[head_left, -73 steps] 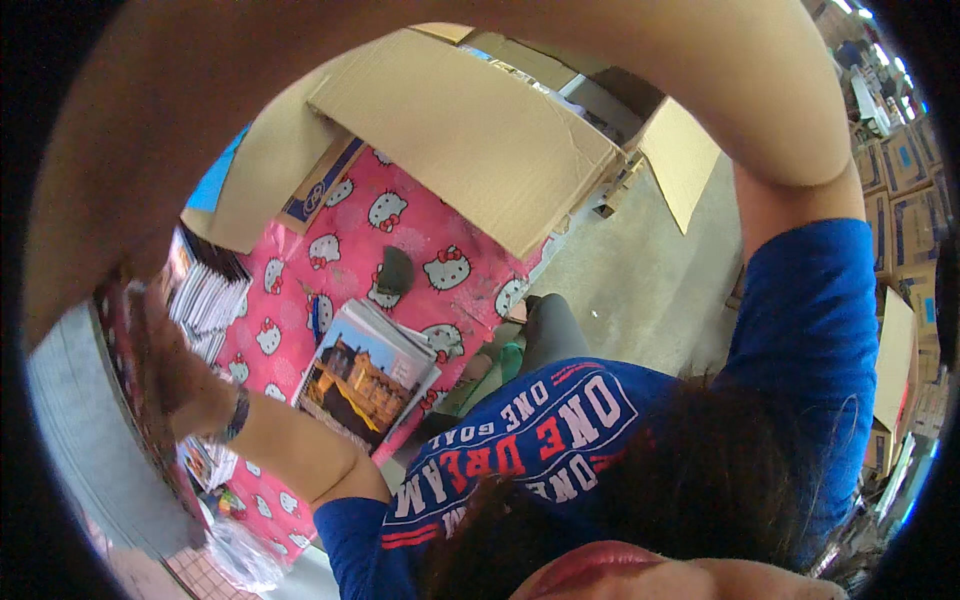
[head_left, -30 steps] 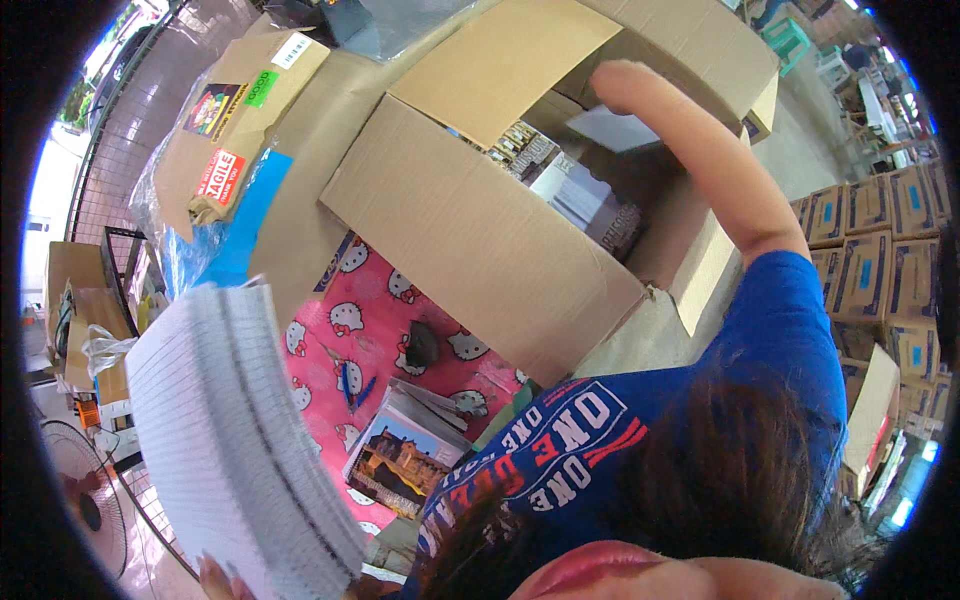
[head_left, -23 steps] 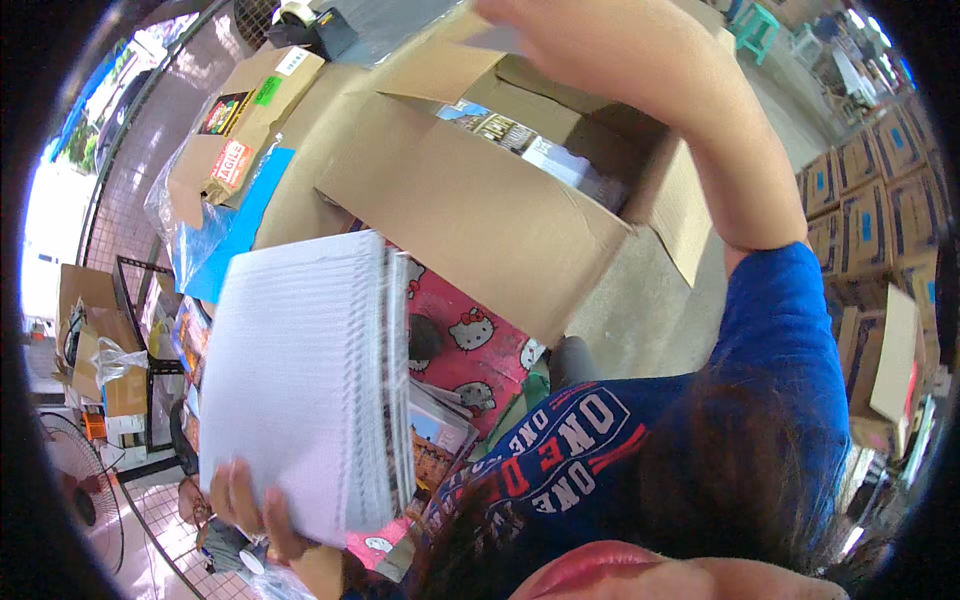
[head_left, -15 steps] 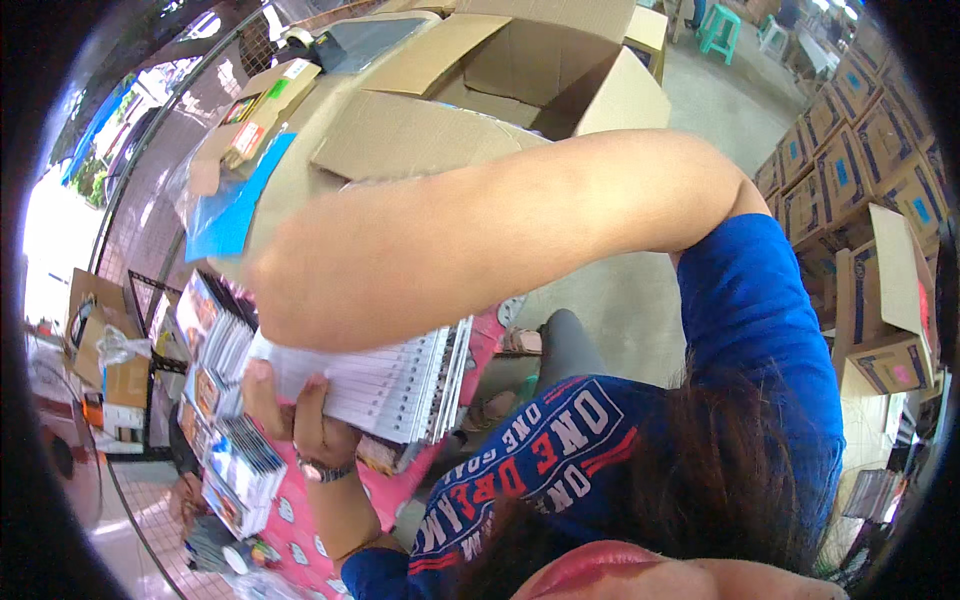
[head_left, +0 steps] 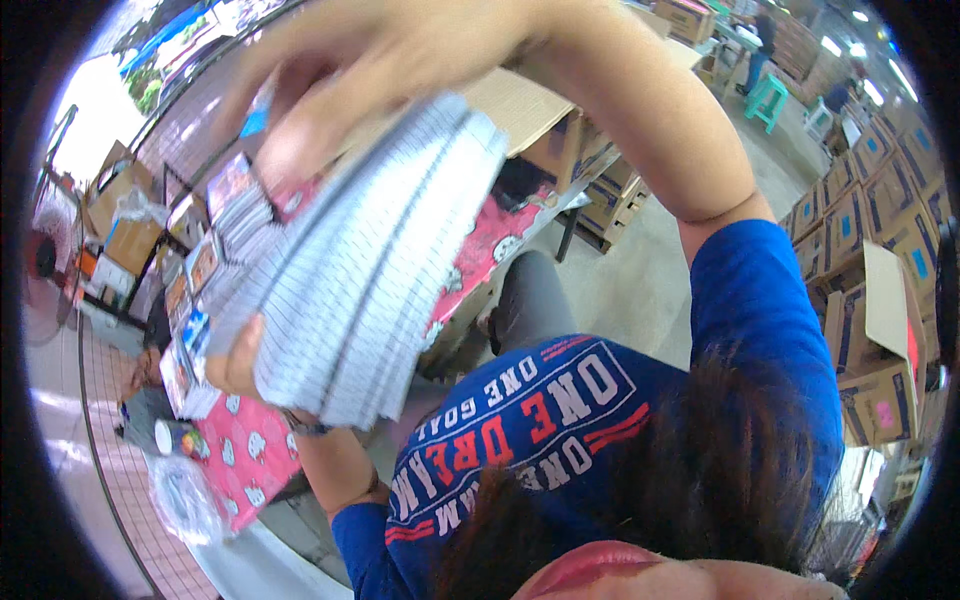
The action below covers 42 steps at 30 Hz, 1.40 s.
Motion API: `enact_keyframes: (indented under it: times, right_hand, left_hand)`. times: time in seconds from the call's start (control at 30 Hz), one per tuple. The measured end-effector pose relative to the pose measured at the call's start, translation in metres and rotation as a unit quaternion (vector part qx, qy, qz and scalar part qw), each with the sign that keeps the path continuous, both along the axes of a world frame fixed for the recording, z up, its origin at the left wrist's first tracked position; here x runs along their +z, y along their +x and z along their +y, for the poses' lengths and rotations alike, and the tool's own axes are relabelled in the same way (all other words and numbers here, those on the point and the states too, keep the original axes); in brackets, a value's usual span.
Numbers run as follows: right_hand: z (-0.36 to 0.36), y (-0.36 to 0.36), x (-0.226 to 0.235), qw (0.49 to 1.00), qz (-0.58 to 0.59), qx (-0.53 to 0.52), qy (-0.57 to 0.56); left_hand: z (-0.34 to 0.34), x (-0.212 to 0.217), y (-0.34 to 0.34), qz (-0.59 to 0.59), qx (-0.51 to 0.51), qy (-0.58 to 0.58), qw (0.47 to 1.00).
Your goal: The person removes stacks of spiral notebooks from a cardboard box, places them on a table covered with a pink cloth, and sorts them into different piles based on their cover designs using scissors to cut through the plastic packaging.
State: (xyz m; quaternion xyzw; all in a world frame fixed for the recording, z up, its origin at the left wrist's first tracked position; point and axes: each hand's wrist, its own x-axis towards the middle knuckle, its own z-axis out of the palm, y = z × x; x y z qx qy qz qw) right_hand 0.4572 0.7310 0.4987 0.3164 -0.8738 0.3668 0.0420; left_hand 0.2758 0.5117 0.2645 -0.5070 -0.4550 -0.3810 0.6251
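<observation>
Because the stack (head_left: 370, 270) leans and fans out in pale, lined layers, the handling calls for a firm, even hold more than for speed. It is held up in front of the body, overlapping the pink-covered surface (head_left: 262, 440) in the view, with its upper end tipped to the right. The left hand (head_left: 240, 362) is clamped on its lower left side, fingers showing against the edge. The right hand (head_left: 380, 55) reaches across above it with fingers seemingly spread; it is blurred, so whether it touches the upper edge I cannot tell. The two hands are apart from each other.

To do this well, the left hand wants to sit deep enough to pinch every layer, since the outer ones look apt to slide. The right hand is best laid flat along the far edge, pressing inward rather than plucking at single leaves. Darker bands run along the stack and seem to part it into groups, so squaring one group at a time would likely go more smoothly. A light tap of the lower edge on the surface could even it up, clear of the piles (head_left: 240, 215) at the left and the plastic bag (head_left: 188, 500)
</observation>
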Motion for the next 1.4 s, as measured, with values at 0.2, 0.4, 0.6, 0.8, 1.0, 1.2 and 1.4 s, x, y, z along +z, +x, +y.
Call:
enact_keyframes:
  times: [0.2,0.4,0.6,0.8,1.0,1.2,1.4]
  right_hand:
    - [0.076,-0.047,-0.136,0.982,0.034,-0.058,-0.176]
    - [0.002,-0.096,-0.188,0.942,0.109,-0.254,-0.191]
    - [0.023,-0.090,-0.220,0.923,-0.008,-0.257,-0.286]
    - [0.043,-0.111,-0.305,0.905,-0.042,-0.275,-0.322]
    - [0.045,-0.114,-0.350,0.900,-0.055,-0.277,-0.333]
    - [0.038,-0.116,-0.340,0.894,-0.060,-0.255,-0.362]
    - [0.059,-0.129,-0.304,0.885,-0.024,-0.445,-0.133]
  left_hand:
    - [-0.052,0.030,-0.016,-0.048,0.104,-0.029,0.993]
    - [-0.044,0.011,-0.023,-0.335,-0.167,-0.037,0.927]
    - [0.003,-0.027,-0.023,-0.511,-0.333,-0.077,0.789]
    - [0.028,-0.117,-0.059,-0.524,-0.238,-0.102,0.812]
    - [0.022,-0.158,-0.054,-0.615,-0.298,-0.123,0.720]
    - [0.025,-0.143,-0.050,-0.633,-0.277,-0.121,0.713]
    - [0.043,-0.084,-0.046,-0.656,-0.272,-0.116,0.694]
